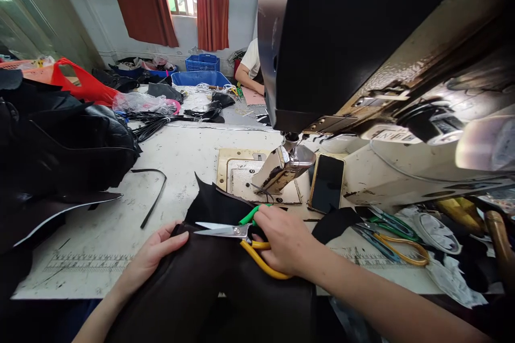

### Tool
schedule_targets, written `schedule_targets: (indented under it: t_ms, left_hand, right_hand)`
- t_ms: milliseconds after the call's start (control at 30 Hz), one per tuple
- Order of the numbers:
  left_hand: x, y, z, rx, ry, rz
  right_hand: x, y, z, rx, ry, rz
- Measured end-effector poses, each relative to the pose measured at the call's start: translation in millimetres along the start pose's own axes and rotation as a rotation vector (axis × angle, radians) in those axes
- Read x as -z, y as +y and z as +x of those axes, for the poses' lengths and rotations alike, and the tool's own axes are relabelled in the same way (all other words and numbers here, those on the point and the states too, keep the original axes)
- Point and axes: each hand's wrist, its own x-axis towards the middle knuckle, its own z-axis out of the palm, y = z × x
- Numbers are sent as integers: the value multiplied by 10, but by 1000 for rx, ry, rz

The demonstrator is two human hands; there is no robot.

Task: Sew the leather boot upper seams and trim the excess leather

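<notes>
My right hand point(284, 238) grips a pair of scissors point(225, 230) with one green and one yellow handle. Its blades stand slightly apart and point left, at the upper edge of a dark brown leather piece point(193, 284). Pinched between the thumb and fingers of my left hand point(159, 249) is the edge of that same leather, close to the blade tips. The leather hangs over the table's front edge toward me. A black pointed flap point(215, 201) spreads behind the blades, below the sewing machine's post point(277, 169).
A sewing machine head point(346, 48) looms at upper right. Stacked black leather pieces point(68, 139) fill the left. A phone point(328, 182) lies beside the post. More scissors point(386, 238) rest at right, near a plastic-lined dish point(436, 233). Across the table a person's arm point(247, 77) shows.
</notes>
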Motion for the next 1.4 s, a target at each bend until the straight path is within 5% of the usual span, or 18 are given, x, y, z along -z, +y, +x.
schedule_targets:
  t_ms: [500,733,1133,1400]
  left_hand:
    - [16,-63,38,-43,45,-22]
    - [71,-56,69,34,-5,-70]
    - [299,-211,211,70,-76,-99]
    - [302,-226,200,57,-74,-91]
  right_hand:
    - [-261,-8,-13,70,114,38]
    - [-124,146,-57,-79,186,262]
    - [-332,950,-926,-308,202,-86]
    - [-426,1266,-1304,-477,138,-209]
